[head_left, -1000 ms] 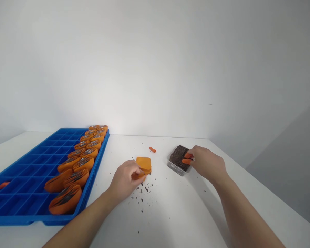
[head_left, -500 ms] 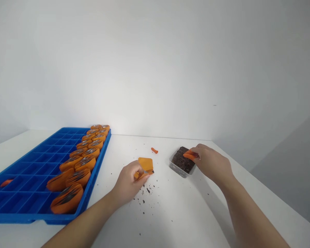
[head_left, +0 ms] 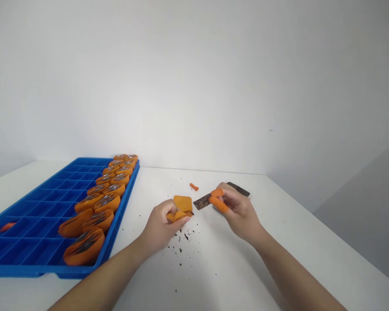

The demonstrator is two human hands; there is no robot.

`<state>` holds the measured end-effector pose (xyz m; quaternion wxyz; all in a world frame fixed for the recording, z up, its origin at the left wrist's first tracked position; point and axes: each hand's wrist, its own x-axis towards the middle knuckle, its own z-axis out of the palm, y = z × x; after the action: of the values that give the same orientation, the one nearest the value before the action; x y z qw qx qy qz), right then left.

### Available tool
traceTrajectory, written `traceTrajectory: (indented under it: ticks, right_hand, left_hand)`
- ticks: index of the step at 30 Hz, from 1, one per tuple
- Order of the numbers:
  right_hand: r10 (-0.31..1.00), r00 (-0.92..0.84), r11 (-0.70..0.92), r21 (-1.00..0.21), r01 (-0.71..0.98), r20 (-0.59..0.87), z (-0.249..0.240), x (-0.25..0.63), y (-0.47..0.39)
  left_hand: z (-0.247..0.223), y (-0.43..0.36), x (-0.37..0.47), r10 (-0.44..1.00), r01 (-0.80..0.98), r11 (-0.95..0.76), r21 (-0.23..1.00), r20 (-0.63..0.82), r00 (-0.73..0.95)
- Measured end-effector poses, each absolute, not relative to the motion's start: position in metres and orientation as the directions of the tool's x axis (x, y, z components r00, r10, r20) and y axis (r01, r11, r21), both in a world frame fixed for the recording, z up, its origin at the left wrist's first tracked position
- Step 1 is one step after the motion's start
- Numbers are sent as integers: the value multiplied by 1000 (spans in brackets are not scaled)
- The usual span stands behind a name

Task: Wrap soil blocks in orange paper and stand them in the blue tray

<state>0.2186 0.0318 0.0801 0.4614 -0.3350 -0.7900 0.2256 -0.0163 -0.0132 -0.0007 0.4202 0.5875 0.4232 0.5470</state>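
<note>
My left hand (head_left: 162,222) is closed on a folded orange pouch (head_left: 181,214), held just over the table with its flap lying back. Between the thumb and index finger of my right hand (head_left: 238,211), both covered by orange finger cots, is a thin dark brown flat strip (head_left: 202,201). The strip's free end points left, close to the pouch but apart from it. Behind the right hand sits a clear plastic box with dark contents (head_left: 238,188), mostly hidden by that hand.
At left lies a blue compartment tray (head_left: 35,209), with orange pouches (head_left: 99,219) filling its right-hand columns and an orange piece (head_left: 7,226) in one left compartment. A loose orange finger cot (head_left: 193,186) and dark crumbs (head_left: 180,249) lie on the white table (head_left: 227,268).
My right hand has moved left from the box toward the pouch and now holds a dark strip. My left hand has stayed nearly in place with the pouch.
</note>
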Motion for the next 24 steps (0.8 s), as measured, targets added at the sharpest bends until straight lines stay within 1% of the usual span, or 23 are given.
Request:
traceTrajectory:
  ticks: [4, 12, 15, 20, 24]
  right_hand:
    - [742, -350, 666, -684, 297, 571, 72, 212, 29]
    - [741, -379, 657, -716, 235, 555, 71, 209, 25]
    - [737, -378, 659, -720, 217, 561, 70, 208, 25]
    - [728, -362, 678, -692, 249, 583, 69, 206, 24]
    - [722, -371, 685, -680, 263, 584, 67, 205, 23]
  left_hand:
    - [3, -15, -14, 963, -61, -254, 965, 258, 73]
    - [0, -16, -10, 980, -160, -162, 974, 178, 91]
    - [-3, -15, -10, 980, -176, -151, 973, 171, 102]
    - [-1, -17, -8, 977, -198, -126, 972, 156, 148]
    - [5, -19, -9, 978, -155, -102, 983, 128, 163]
